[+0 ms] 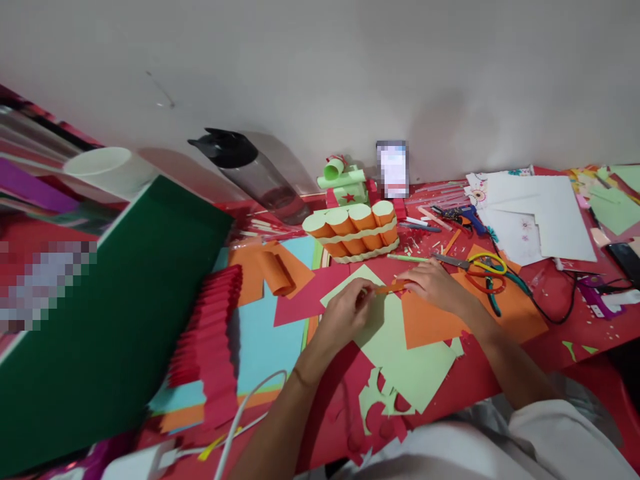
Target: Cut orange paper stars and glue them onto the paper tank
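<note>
A narrow orange paper strip [389, 289] stretches between my two hands, above a pale green sheet [415, 353]. My left hand [350, 307] pinches its left end, fingers curled together. At the other end, the closed fingers of my right hand [431, 283] grip the strip. Just behind them stands a row of orange paper tubes [355, 233] with pale green tops and two cream bands around it. An orange sheet [433, 317] lies under my right forearm. Scissors [483, 265] with yellow and red handles rest right of my right hand.
Left are pleated red paper [215, 340], a rolled orange paper [277, 273] and a large dark green board [115, 320]. A bottle [260, 173] and a phone [393, 169] lean at the wall. Pliers [493, 297], a glue gun [465, 217] and white sheets [560, 213] lie right. A white cable [237, 420] crosses in front.
</note>
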Action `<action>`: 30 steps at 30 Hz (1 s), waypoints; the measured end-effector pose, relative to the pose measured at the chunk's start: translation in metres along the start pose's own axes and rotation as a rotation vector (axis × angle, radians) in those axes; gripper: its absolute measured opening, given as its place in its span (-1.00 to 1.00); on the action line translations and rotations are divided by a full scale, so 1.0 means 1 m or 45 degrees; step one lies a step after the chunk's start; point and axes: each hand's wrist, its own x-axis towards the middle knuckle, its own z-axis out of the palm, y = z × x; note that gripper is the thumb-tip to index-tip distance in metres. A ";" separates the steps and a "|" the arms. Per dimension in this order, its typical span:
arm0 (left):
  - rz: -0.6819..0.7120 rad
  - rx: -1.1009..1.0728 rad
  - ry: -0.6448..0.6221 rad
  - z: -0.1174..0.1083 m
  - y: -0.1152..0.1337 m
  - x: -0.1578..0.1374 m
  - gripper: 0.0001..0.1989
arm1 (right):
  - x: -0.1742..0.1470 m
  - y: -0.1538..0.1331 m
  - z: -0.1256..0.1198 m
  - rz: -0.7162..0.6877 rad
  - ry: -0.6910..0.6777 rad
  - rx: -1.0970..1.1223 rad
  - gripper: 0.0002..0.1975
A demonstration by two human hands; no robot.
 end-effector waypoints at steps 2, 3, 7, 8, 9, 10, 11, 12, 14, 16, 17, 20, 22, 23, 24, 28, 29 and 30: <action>-0.103 -0.098 0.020 -0.002 0.002 0.002 -0.77 | 0.000 0.004 -0.013 0.064 0.082 0.055 -0.76; -0.140 -0.139 0.035 -0.002 0.003 0.003 -0.75 | -0.002 0.008 -0.022 0.110 0.123 0.057 -0.75; -0.178 -0.322 0.128 -0.003 0.009 0.007 -0.71 | -0.025 0.039 -0.065 0.368 0.141 -0.115 -0.64; -0.175 -0.390 0.145 -0.003 0.011 0.009 -0.69 | -0.035 0.049 -0.074 0.418 0.082 -0.175 -0.60; -0.174 -0.465 0.156 -0.003 0.012 0.011 -0.68 | -0.044 0.058 -0.083 0.461 0.018 -0.210 -0.57; -0.175 -0.538 0.162 -0.002 0.014 0.013 -0.66 | -0.054 0.066 -0.089 0.503 -0.046 -0.226 -0.57; -0.178 -0.604 0.168 -0.002 0.016 0.015 -0.64 | -0.062 0.073 -0.094 0.534 -0.096 -0.231 -0.55; -0.182 -0.661 0.170 -0.003 0.019 0.017 -0.63 | -0.070 0.079 -0.098 0.552 -0.129 -0.239 -0.51; -0.188 -0.754 0.176 -0.003 0.024 0.021 -0.62 | -0.079 0.085 -0.101 0.557 -0.198 -0.255 -0.45; -0.195 -0.828 0.184 -0.005 0.029 0.025 -0.64 | -0.082 0.086 -0.100 0.554 -0.240 -0.294 -0.41; -0.187 -0.857 0.191 -0.005 0.033 0.027 -0.65 | -0.083 0.085 -0.099 0.553 -0.250 -0.319 -0.41; -0.146 -0.897 0.224 -0.007 0.045 0.032 -0.66 | -0.082 0.081 -0.097 0.537 -0.260 -0.375 -0.47; -0.110 -0.928 0.254 -0.006 0.053 0.035 -0.68 | -0.082 0.078 -0.097 0.532 -0.263 -0.369 -0.53; -0.089 -0.945 0.273 -0.006 0.057 0.036 -0.69 | -0.082 0.076 -0.098 0.537 -0.245 -0.355 -0.55; -0.065 -0.961 0.283 -0.005 0.060 0.038 -0.70 | -0.083 0.074 -0.099 0.544 -0.210 -0.326 -0.56; 0.019 -1.041 0.320 -0.010 0.073 0.051 -0.77 | -0.075 0.055 -0.106 0.462 0.014 0.027 -0.55; 0.032 -1.070 0.349 -0.013 0.077 0.055 -0.79 | -0.070 0.048 -0.107 0.414 0.059 0.167 -0.57; 0.050 -1.111 0.365 -0.017 0.082 0.060 -0.80 | -0.064 0.041 -0.107 0.376 0.114 0.308 -0.59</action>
